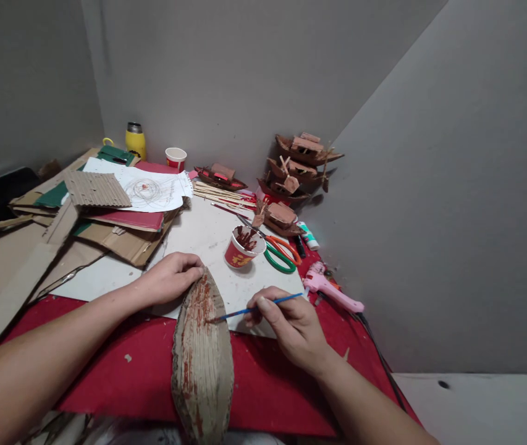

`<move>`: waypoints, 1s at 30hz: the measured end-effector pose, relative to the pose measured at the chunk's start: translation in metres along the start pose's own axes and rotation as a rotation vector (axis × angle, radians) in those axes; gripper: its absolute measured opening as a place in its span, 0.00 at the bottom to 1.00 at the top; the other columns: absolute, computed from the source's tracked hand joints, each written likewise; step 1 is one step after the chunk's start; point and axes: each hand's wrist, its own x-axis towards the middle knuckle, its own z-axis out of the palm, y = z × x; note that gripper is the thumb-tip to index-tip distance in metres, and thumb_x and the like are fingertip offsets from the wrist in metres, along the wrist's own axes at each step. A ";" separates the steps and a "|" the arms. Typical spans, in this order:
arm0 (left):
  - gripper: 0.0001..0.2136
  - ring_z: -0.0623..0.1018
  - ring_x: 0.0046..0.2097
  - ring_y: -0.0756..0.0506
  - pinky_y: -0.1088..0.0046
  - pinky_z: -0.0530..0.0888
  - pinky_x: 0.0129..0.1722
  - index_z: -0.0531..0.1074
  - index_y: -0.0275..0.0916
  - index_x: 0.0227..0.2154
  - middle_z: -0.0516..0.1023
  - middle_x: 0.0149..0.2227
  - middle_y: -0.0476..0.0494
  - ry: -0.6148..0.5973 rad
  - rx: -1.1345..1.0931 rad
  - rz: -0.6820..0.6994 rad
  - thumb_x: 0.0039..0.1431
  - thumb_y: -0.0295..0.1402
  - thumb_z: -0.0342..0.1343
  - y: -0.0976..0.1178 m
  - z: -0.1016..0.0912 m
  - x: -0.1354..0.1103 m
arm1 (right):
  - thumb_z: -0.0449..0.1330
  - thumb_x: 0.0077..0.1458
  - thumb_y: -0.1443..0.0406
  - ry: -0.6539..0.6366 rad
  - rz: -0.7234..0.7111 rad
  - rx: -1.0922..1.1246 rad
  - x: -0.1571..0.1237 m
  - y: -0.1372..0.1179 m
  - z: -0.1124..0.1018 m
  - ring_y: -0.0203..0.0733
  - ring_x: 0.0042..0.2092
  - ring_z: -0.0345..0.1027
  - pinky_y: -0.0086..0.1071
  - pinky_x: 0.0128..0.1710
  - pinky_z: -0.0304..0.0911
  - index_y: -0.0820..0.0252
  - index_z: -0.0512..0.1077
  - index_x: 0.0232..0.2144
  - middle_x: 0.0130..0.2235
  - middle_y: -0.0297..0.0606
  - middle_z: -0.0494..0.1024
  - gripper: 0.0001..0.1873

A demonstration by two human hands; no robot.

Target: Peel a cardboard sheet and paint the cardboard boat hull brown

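A leaf-shaped piece of corrugated cardboard [205, 364] points away from me, streaked with reddish-brown paint along its ridges. Its far tip is pinched by my left hand [173, 277], closed with the thumb on top. My right hand [286, 321] grips a thin blue paintbrush [263, 307] between thumb and fingers. The brush tip touches the cardboard near its upper middle. Beyond my hands stands a red-and-white paper cup [240, 253], its inside smeared with dark brown paint.
Green and orange scissors [278, 254] lie beside the cup, with a pink glue gun [330, 290] further right. Several brown model boats [307, 148] stand at the back. Cardboard sheets [119, 238] and a drawing [147, 185] pile up at left, near a yellow bottle [135, 142].
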 end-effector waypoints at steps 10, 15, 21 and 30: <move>0.14 0.71 0.33 0.46 0.71 0.67 0.35 0.73 0.34 0.30 0.73 0.29 0.47 0.002 0.012 0.003 0.58 0.37 0.46 0.000 0.000 0.000 | 0.54 0.63 0.67 0.106 -0.069 -0.073 -0.001 0.007 0.001 0.35 0.29 0.73 0.27 0.30 0.70 0.58 0.75 0.38 0.30 0.36 0.77 0.09; 0.14 0.71 0.33 0.46 0.72 0.67 0.35 0.73 0.34 0.30 0.73 0.29 0.48 0.002 0.016 0.001 0.58 0.37 0.46 0.001 0.000 0.000 | 0.52 0.64 0.67 0.123 -0.073 -0.053 -0.001 0.005 0.001 0.34 0.29 0.73 0.26 0.30 0.69 0.56 0.74 0.38 0.30 0.35 0.78 0.10; 0.13 0.71 0.32 0.46 0.72 0.67 0.34 0.73 0.35 0.30 0.73 0.28 0.48 0.003 0.013 0.004 0.57 0.36 0.46 0.001 0.000 0.000 | 0.53 0.64 0.66 0.080 -0.054 -0.063 0.000 0.004 0.000 0.35 0.30 0.73 0.27 0.31 0.70 0.59 0.74 0.34 0.30 0.36 0.77 0.10; 0.12 0.70 0.31 0.47 0.73 0.66 0.32 0.72 0.35 0.28 0.71 0.27 0.49 0.001 0.004 0.001 0.56 0.36 0.46 0.005 0.001 -0.002 | 0.52 0.64 0.64 0.037 0.018 0.023 0.002 -0.002 -0.001 0.34 0.28 0.73 0.25 0.29 0.69 0.60 0.74 0.31 0.27 0.35 0.76 0.13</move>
